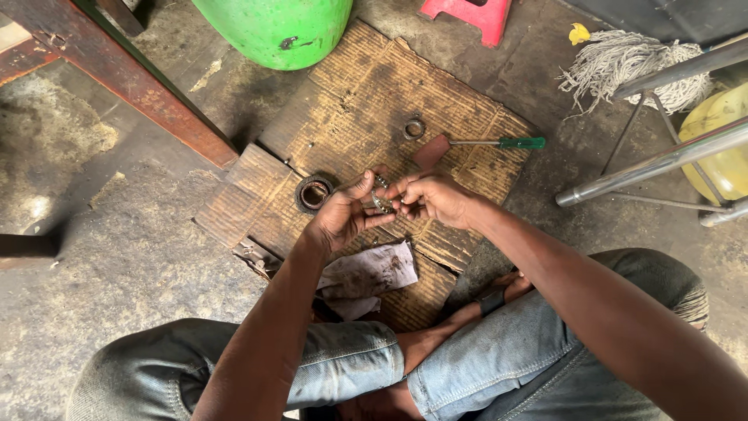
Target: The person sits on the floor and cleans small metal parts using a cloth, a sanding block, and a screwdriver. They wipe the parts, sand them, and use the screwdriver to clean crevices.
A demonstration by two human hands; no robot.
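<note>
Denim knees (467, 366), both hands (389, 204) around small metal part (381, 201) above cardboard (366, 101).

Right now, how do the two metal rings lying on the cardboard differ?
The dark large metal ring is wider and lies beside the left hand; the small grey metal ring is narrower and lies farther off, near the green-handled screwdriver. Both lie flat on the brown cardboard sheet.
</note>
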